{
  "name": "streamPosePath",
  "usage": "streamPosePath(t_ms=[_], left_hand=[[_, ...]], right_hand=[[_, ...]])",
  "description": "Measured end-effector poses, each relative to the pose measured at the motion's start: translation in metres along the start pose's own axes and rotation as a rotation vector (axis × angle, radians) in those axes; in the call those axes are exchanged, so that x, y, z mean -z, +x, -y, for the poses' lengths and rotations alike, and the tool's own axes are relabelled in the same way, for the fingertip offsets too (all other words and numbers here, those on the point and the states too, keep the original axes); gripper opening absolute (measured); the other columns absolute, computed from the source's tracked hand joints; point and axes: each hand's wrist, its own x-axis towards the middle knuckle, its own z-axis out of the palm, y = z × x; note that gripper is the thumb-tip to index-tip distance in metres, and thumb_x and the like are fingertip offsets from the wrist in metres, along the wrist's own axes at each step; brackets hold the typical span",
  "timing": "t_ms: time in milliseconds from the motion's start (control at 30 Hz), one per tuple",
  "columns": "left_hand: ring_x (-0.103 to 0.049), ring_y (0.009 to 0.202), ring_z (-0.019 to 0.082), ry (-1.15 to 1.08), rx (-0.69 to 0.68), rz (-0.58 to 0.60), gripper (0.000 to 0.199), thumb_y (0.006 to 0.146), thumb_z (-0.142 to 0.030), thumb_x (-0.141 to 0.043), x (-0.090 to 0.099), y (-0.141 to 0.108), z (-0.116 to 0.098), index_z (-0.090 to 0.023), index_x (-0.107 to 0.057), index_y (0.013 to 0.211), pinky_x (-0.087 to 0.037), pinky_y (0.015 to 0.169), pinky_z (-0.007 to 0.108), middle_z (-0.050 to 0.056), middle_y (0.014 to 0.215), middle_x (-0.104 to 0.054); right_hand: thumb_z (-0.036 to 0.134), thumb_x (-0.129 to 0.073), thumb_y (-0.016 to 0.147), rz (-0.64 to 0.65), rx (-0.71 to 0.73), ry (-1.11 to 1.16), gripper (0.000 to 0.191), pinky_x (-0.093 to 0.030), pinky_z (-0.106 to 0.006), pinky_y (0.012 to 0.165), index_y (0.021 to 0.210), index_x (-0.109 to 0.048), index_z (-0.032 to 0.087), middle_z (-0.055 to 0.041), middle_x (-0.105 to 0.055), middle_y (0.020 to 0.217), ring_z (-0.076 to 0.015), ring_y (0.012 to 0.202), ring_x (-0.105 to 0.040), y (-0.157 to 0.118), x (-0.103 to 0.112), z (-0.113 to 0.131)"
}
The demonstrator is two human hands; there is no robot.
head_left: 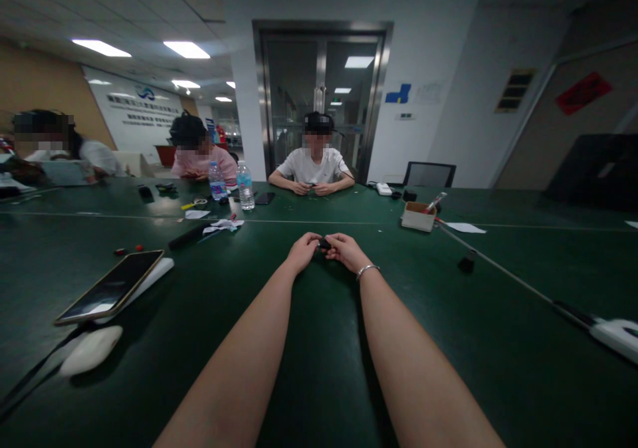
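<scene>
Both my arms reach forward over the green table [319,315]. A small black object [325,244] is between my hands, too small to identify. My right hand [345,250], with a silver bracelet at the wrist, pinches it between thumb and fingers. My left hand [304,251] is closed at its left end, fingertips pressed together on a small part there that I cannot make out.
At left lie a phone [112,287] on a white item and a white oval object [92,350]. Bottles [245,185] and paper [224,225] are farther back. At right are a small box [419,216] and a cable [498,268]. Several people sit across the table.
</scene>
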Motion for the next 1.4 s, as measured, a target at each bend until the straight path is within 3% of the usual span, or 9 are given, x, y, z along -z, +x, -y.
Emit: streamPosePath(t_ms=[133, 400, 567, 867, 1133, 1267, 1400], left_hand=[[-0.056, 0.071, 0.014, 0.040, -0.008, 0.002, 0.026, 0.080, -0.025, -0.046, 0.000, 0.002, 0.002, -0.017, -0.065, 0.097, -0.044, 0.070, 0.027, 0.004, 0.084, -0.065], [-0.057, 0.074, 0.013, 0.023, -0.077, -0.050, 0.030, 0.068, -0.018, -0.060, 0.003, -0.004, -0.006, -0.017, -0.064, 0.098, -0.045, 0.073, 0.027, 0.004, 0.084, -0.062], [-0.056, 0.069, 0.012, -0.103, -0.144, -0.045, 0.034, 0.061, -0.016, -0.067, 0.006, -0.009, -0.016, -0.014, -0.064, 0.095, -0.044, 0.068, 0.025, 0.002, 0.075, -0.061], [-0.053, 0.062, 0.010, -0.146, -0.127, -0.028, 0.037, 0.064, -0.021, -0.067, 0.006, -0.008, -0.016, -0.014, -0.064, 0.101, -0.042, 0.061, 0.022, -0.001, 0.066, -0.058], [-0.046, 0.048, 0.008, -0.168, -0.005, -0.017, 0.025, 0.077, -0.024, -0.054, 0.006, -0.005, -0.018, -0.011, -0.065, 0.095, -0.034, 0.049, 0.020, -0.003, 0.051, -0.051], [-0.041, 0.043, 0.008, -0.126, 0.024, -0.036, 0.029, 0.082, -0.031, -0.048, 0.007, -0.003, -0.015, -0.011, -0.066, 0.092, -0.032, 0.047, 0.020, -0.005, 0.044, -0.044], [-0.043, 0.045, 0.009, -0.140, 0.073, -0.047, 0.033, 0.084, -0.035, -0.043, 0.005, -0.002, -0.012, -0.013, -0.065, 0.094, -0.033, 0.046, 0.021, -0.002, 0.053, -0.051]], right_hand=[[0.022, -0.066, 0.080, -0.004, -0.002, -0.007, 0.013, -0.053, -0.019, 0.046, 0.078, -0.056, 0.014, 0.0007, -0.059, 0.054, -0.0069, 0.043, -0.054, -0.001, -0.001, 0.001], [0.025, -0.066, 0.080, -0.010, 0.005, -0.001, 0.015, -0.053, -0.020, 0.047, 0.079, -0.054, 0.014, -0.0008, -0.061, 0.056, -0.0075, 0.044, -0.055, 0.001, 0.000, 0.000], [0.037, -0.063, 0.081, -0.022, 0.027, -0.078, 0.026, -0.042, -0.015, 0.034, 0.075, -0.051, 0.015, -0.0017, -0.061, 0.052, -0.0052, 0.035, -0.046, 0.001, 0.001, 0.001], [0.044, -0.058, 0.083, -0.043, 0.019, -0.120, 0.031, -0.040, -0.016, 0.032, 0.074, -0.050, 0.016, 0.0009, -0.056, 0.046, -0.0060, 0.032, -0.043, 0.003, 0.002, 0.000], [0.028, -0.064, 0.080, 0.059, 0.005, -0.035, 0.016, -0.046, -0.017, 0.041, 0.085, -0.056, 0.016, 0.0003, -0.061, 0.058, -0.0054, 0.041, -0.049, -0.002, 0.001, 0.003], [0.014, -0.068, 0.072, 0.071, -0.003, -0.015, 0.022, -0.051, -0.019, 0.048, 0.093, -0.059, 0.017, 0.0032, -0.059, 0.060, -0.0053, 0.046, -0.052, -0.005, 0.001, 0.005], [0.011, -0.066, 0.072, 0.065, -0.001, -0.014, 0.020, -0.051, -0.018, 0.049, 0.091, -0.060, 0.015, 0.0021, -0.060, 0.062, -0.0059, 0.048, -0.054, -0.006, 0.001, 0.005]])
